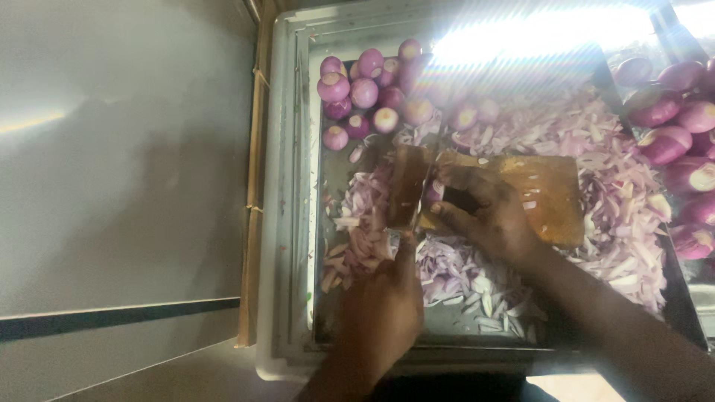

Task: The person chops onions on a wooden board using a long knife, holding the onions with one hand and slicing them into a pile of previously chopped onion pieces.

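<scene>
Left grip [383, 313] clenched on a knife [408, 186]; right grip [480, 212] pins an onion [434, 193] on the wooden board [551, 193] (tray [287, 223] holds sliced and peeled onions [365, 93]).

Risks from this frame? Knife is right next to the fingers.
1. The knife blade stands close to the right hand fingertips pinning an onion; a slip could cut them.
2. Glare washes out the tray's far end, so onions there are hard to see.
3. Slices heaped around the board may crowd the cut.
</scene>
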